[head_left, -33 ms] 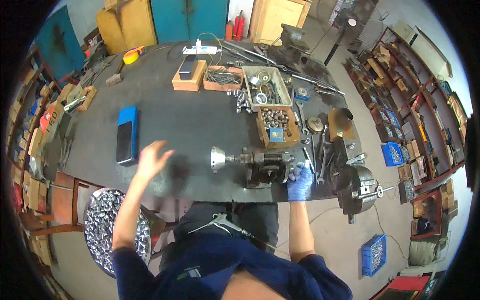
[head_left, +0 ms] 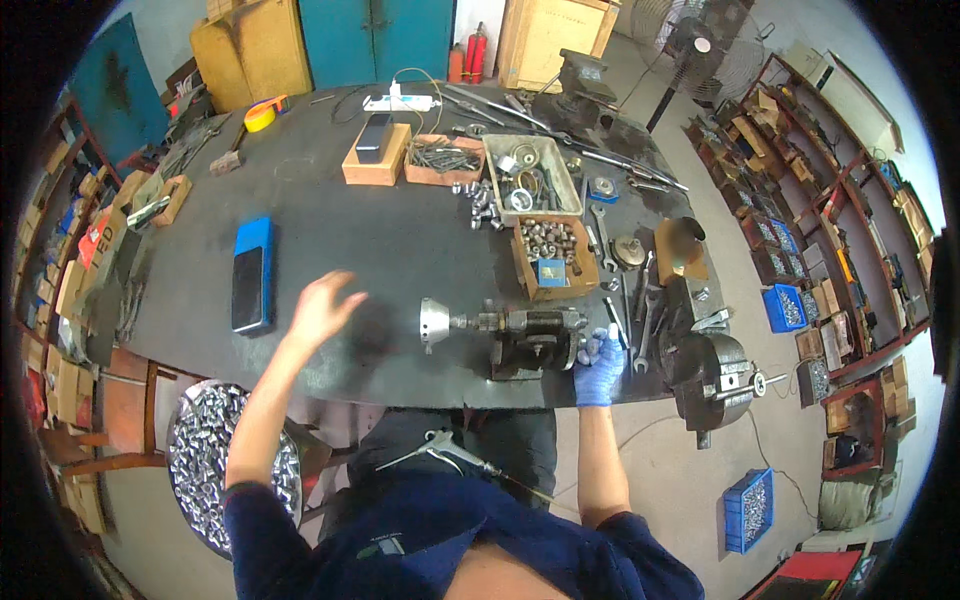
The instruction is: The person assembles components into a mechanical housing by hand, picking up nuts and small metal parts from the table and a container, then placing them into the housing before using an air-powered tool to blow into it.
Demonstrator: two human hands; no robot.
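Note:
My left hand (head_left: 325, 308) is bare and hovers over the bench with fingers apart, holding nothing. To its right is a dark metal spindle fixture (head_left: 538, 345), lying lengthwise near the bench's front edge. A silver cone-shaped head with small holes (head_left: 434, 320) sits on the fixture's left end, a gap away from my left hand. At the opposite end, my right hand (head_left: 597, 370), in a blue glove, has its fingers curled round the fixture's end and its thumb pointing up. The curled fingers hide the exact part they grip.
A cardboard box of metal fittings (head_left: 552, 250) stands behind the fixture. Wrenches (head_left: 643, 325) and a heavy chuck (head_left: 712, 370) lie right. A blue-and-black case (head_left: 252, 275) is at left. An air blow gun (head_left: 437, 446) rests on my lap; a tub of metal parts (head_left: 215, 470) stands lower left.
My left hand has shifted a little to the right and slightly away from me, closer to the cone-shaped head. My right hand stays at the fixture's end.

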